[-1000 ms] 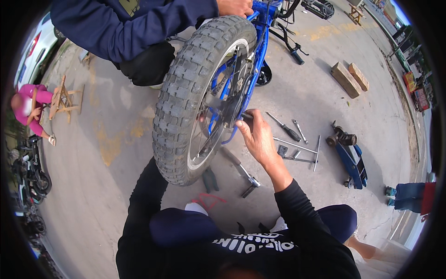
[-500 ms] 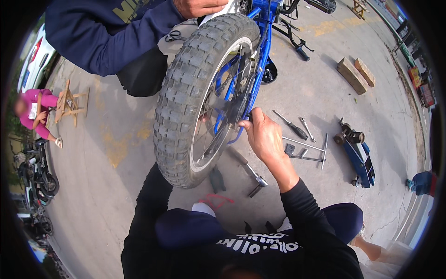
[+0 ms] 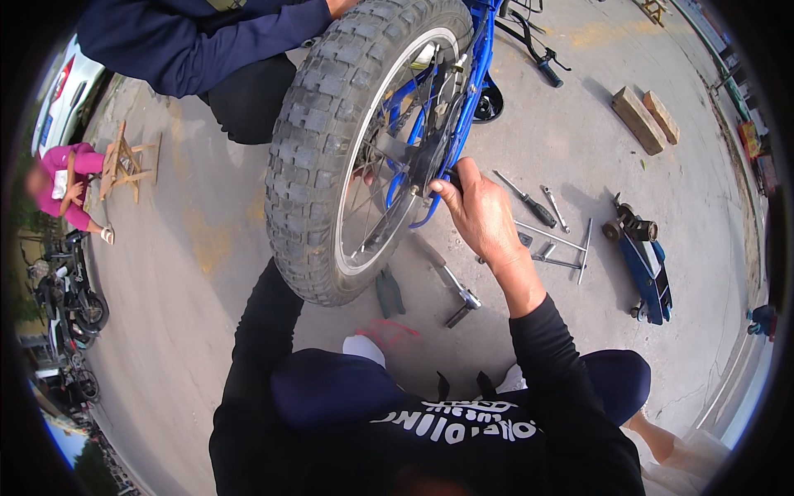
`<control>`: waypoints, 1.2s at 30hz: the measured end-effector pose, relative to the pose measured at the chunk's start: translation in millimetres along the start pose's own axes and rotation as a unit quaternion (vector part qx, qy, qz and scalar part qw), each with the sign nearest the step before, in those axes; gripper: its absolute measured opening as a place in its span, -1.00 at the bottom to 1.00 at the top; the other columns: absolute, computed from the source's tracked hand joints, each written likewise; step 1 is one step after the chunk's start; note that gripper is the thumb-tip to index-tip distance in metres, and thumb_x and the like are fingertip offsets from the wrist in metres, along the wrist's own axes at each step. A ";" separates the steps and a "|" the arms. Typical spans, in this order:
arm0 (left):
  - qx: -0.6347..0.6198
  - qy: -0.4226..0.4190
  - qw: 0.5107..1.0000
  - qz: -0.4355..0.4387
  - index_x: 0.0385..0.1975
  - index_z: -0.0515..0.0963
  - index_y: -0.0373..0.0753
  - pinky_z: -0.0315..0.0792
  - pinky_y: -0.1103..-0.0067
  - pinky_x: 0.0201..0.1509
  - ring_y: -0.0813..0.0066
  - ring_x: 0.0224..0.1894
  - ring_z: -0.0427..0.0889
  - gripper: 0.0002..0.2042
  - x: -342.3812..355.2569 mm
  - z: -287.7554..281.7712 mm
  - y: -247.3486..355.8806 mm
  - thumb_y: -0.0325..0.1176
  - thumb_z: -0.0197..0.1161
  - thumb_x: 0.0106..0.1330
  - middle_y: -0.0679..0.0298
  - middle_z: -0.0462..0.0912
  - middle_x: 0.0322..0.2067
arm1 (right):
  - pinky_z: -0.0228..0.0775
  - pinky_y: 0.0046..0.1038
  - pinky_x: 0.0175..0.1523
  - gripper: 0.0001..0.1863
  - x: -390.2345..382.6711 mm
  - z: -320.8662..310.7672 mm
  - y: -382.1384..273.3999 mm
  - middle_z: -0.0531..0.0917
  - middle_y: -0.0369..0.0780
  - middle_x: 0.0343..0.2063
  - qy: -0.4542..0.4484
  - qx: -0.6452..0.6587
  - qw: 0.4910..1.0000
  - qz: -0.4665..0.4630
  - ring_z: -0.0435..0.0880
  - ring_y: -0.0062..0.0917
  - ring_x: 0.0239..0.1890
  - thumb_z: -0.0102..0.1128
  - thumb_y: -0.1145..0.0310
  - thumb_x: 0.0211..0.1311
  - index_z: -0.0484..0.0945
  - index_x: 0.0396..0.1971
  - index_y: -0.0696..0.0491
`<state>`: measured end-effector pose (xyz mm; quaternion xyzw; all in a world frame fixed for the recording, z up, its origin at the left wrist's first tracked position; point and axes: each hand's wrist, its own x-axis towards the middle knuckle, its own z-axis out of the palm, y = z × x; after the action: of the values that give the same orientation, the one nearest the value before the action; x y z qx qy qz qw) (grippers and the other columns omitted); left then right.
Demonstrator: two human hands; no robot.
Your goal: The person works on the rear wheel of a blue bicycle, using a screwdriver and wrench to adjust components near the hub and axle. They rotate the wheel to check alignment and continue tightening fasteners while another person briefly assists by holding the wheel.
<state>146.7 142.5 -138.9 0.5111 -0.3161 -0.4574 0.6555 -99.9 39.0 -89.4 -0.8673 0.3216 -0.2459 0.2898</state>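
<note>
My right hand (image 3: 482,217): nearly closed, thumb and curled fingers pinching a small dark part (image 3: 452,176) beside the axle end (image 3: 415,190); its kind I cannot make out. My left hand (image 3: 365,175): behind the wheel, a little skin showing through; its grip I cannot tell.

Bicycle wheel (image 3: 318,157), one: upright before me, between my hands, set in the blue frame (image 3: 471,103).

Changes noted: my view has tipped, so everything sits higher; the co-worker's hand (image 3: 341,7) has drawn back from the frame, nearly out of sight. My right hand has kept to the axle end; the work, I judge, remains there.

Materials: tyre, grey rubber, fat, block-treaded; rim (image 3: 339,227), bright metal, narrow, curved.

On the concrete ground (image 3: 207,331): screwdriver (image 3: 542,213), black-handled; ratchet (image 3: 459,289), metal; pliers (image 3: 389,294), dark-handled; trolley jack (image 3: 649,269), blue, wheeled; two wooden blocks (image 3: 637,121), squared, rough.
</note>
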 end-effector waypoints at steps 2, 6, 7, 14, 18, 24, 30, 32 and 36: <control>0.000 -0.013 1.000 0.006 0.20 0.31 -0.30 0.47 0.45 0.07 0.35 0.03 0.54 -0.50 10.2 -3.5 -4.9 0.00 -0.07 0.50 0.14 0.53 0.05 | 0.43 -0.21 -0.37 -0.39 2.3 -6.9 19.1 0.57 0.00 -0.58 -0.050 0.088 0.995 -0.018 0.64 -0.06 -0.41 -0.12 -0.22 0.36 0.36 -0.35 0.16; -0.028 -0.047 0.998 0.011 0.21 0.31 -0.29 0.47 0.44 0.08 0.34 0.05 0.53 -0.51 23.5 -19.1 -9.5 -0.02 -0.08 0.51 0.14 0.53 0.06 | 0.34 -0.56 -0.48 -0.35 12.1 -18.3 62.6 0.44 -0.33 -0.66 0.024 0.287 0.950 0.120 0.43 -0.67 -0.61 -0.18 -0.21 0.44 0.48 -0.41 0.16; -0.080 -0.061 0.995 -0.011 0.18 0.33 -0.27 0.48 0.44 0.07 0.34 0.01 0.54 -0.54 25.9 -24.9 -2.9 -0.03 -0.07 0.51 0.14 0.53 0.06 | 0.32 -0.56 -0.51 -0.43 14.1 -15.3 83.7 0.45 -0.32 -0.68 0.030 0.283 0.944 0.169 0.42 -0.68 -0.63 -0.12 -0.10 0.46 0.49 -0.42 0.17; -0.266 -0.052 0.950 -0.156 0.11 0.42 -0.26 0.39 0.31 0.18 0.25 0.09 0.44 -0.68 21.0 -30.7 -5.7 -0.23 -0.11 0.54 0.13 0.49 0.08 | 0.47 -0.32 -0.32 -0.56 -59.8 49.1 218.4 0.65 -0.10 -0.52 -0.318 -0.035 0.918 0.234 0.68 -0.37 -0.46 0.09 0.07 0.29 0.59 -0.32 0.23; -0.254 -0.123 0.949 -0.140 0.13 0.41 -0.27 0.36 0.35 0.22 0.29 0.10 0.44 -0.69 14.6 -50.9 -7.3 -0.35 -0.11 0.49 0.13 0.47 0.11 | 0.49 -0.16 0.00 -0.61 -108.1 87.5 201.8 0.68 -0.02 -0.19 -0.490 -0.125 0.854 0.125 0.64 -0.11 -0.06 0.18 0.13 0.19 0.64 -0.18 0.15; -0.228 -0.144 0.947 -0.172 0.12 0.46 -0.20 0.37 0.35 0.21 0.37 0.08 0.49 -0.69 18.9 -43.2 -3.0 -0.31 0.04 0.42 0.26 0.55 0.07 | 0.52 -0.16 -0.18 -0.68 -113.4 51.3 201.3 0.68 -0.05 -0.33 -0.556 -0.136 0.818 0.051 0.68 -0.13 -0.21 0.11 0.22 0.23 0.61 -0.17 0.14; -0.223 -0.104 0.947 -0.208 0.09 0.47 -0.22 0.45 0.36 0.12 0.43 0.08 0.53 -0.68 16.1 -56.4 4.9 -0.33 0.17 0.37 0.30 0.58 0.03 | 0.58 -0.28 -0.28 -0.88 -113.2 -7.7 311.3 0.73 -0.15 -0.39 -0.457 -0.388 0.801 -0.002 0.74 -0.30 -0.28 0.24 0.38 0.08 0.71 -0.42 0.06; -0.213 -0.092 0.950 -0.207 0.09 0.48 -0.23 0.45 0.38 0.12 0.43 0.07 0.53 -0.68 11.7 -55.6 9.4 -0.32 0.17 0.37 0.30 0.59 0.02 | 0.60 -0.34 -0.22 -0.87 -111.9 -31.6 334.3 0.72 -0.19 -0.41 -0.399 -0.454 0.796 -0.011 0.74 -0.36 -0.26 0.21 0.45 0.09 0.70 -0.36 0.06; -0.199 -0.084 0.954 -0.209 0.07 0.49 -0.25 0.45 0.41 0.11 0.45 0.04 0.54 -0.68 12.1 -42.7 7.6 -0.31 0.18 0.37 0.29 0.60 -0.01 | 0.58 -0.35 -0.22 -0.90 -134.6 -51.8 385.0 0.67 -0.18 -0.50 -0.347 -0.382 0.856 -0.024 0.72 -0.30 -0.30 0.15 0.50 0.10 0.65 -0.44 0.10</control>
<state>191.1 148.0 -144.1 0.3845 -0.1583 -0.6792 0.6048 -382.0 -125.3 -339.3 -0.9464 0.2477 0.2060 0.0227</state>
